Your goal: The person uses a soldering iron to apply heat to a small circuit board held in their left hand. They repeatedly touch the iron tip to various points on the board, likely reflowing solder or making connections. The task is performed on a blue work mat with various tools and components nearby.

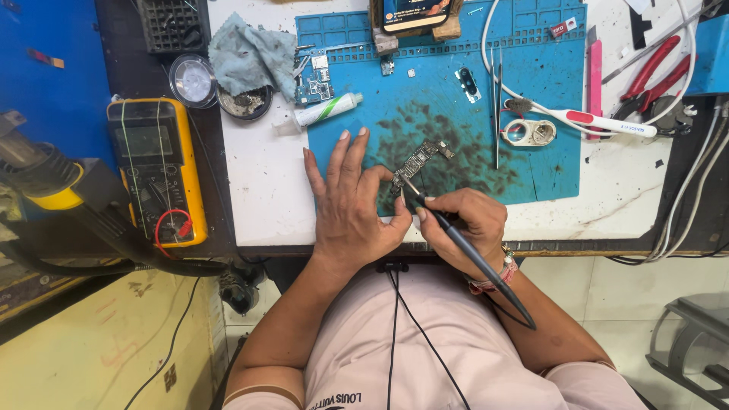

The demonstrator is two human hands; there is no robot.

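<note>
A small narrow circuit board lies on the stained blue work mat. My left hand rests flat on the mat, its thumb and forefinger pinching the board's near end. My right hand grips a dark soldering iron like a pen, and its tip touches the near end of the board. The iron's black cord trails back toward my body.
A yellow multimeter sits at the left, beside a hot-air gun nozzle. A grey cloth, a white tube, a second board, tweezers, a white-red tool and red pliers crowd the mat's far side.
</note>
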